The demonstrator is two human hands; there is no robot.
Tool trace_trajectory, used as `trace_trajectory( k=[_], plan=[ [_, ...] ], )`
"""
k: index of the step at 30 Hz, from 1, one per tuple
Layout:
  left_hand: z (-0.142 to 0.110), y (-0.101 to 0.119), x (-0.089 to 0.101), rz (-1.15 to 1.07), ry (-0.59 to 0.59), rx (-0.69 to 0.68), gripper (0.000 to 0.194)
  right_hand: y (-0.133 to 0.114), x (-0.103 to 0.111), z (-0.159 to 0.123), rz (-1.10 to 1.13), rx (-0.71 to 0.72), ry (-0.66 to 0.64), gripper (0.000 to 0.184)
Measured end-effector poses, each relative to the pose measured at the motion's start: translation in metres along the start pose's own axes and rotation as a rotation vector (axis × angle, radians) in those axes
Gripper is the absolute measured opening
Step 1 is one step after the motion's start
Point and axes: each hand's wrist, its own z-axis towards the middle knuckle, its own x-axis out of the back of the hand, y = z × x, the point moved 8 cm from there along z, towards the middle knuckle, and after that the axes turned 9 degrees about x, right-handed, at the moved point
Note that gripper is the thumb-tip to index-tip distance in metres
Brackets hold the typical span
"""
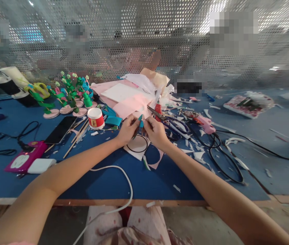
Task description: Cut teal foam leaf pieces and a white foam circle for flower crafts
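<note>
Between the fingertips of both hands is a small teal piece (141, 121), which looks like paper or thin foam. My left hand (128, 132) pinches it from the left, and my right hand (156, 132) closes on it from the right. Below the hands lies a white sheet (137, 154) with a black ring (129, 148) on it. Scissors (156, 113) lie just beyond my right hand. More teal strips (113, 120) rest to the left of my left hand, beside a white tub with a red label (95, 118).
Green paper plants on pink discs (51, 114) stand at the left, near a phone (60, 130) and a magenta power box (28, 156). A pink glue gun (204, 123) trails a black cable at the right, among white scraps. Pink and white sheets (124, 92) are piled behind the hands.
</note>
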Motion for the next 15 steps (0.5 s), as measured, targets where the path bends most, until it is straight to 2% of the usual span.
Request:
trace_trajectory(
  k=[6, 11, 15],
  plan=[
    [0.0013, -0.0015, -0.0021, -0.071, -0.047, 0.02, 0.039, 0.0044, 0.0008, 0.0002, 0.016, -0.016, 0.014, 0.024],
    [0.0041, -0.0054, -0.0093, -0.154, -0.182, 0.025, 0.045, 0.0066, 0.0019, 0.001, 0.029, -0.035, 0.023, 0.025],
    [0.0048, -0.0063, -0.0094, -0.138, -0.201, 0.045, 0.046, 0.0088, 0.0025, 0.0008, 0.036, -0.034, 0.028, 0.023]
  ],
)
